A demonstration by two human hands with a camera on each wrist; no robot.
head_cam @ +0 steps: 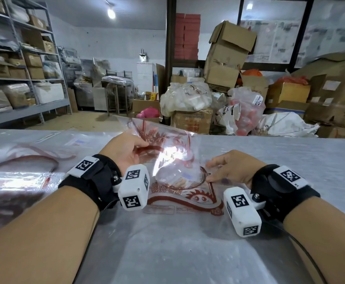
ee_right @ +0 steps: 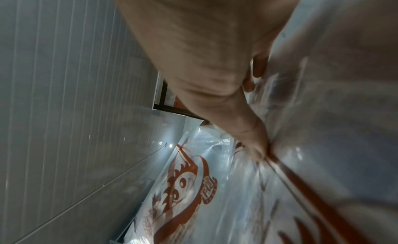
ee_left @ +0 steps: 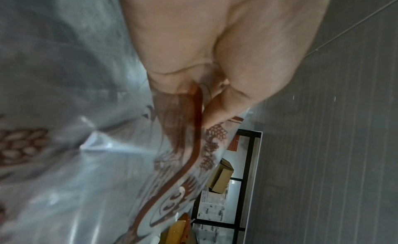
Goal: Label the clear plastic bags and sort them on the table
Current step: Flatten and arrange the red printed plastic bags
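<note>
- Over the middle of the bench (head_cam: 290,160), your left hand (head_cam: 124,152) pinches the far edge of the clear bag (head_cam: 167,160) and lifts it, while the near end lies flat.
- Your right hand (head_cam: 229,171) has thumb and fingers closed on the bag's right side, pinning it low.
- Keep that side down and the film taut, so a label would go on without wrinkles.
- Can't tell if anything's inside the bag; it looks flat, just red print.
- More printed bags (head_cam: 24,171) lie flat to your left.
</note>
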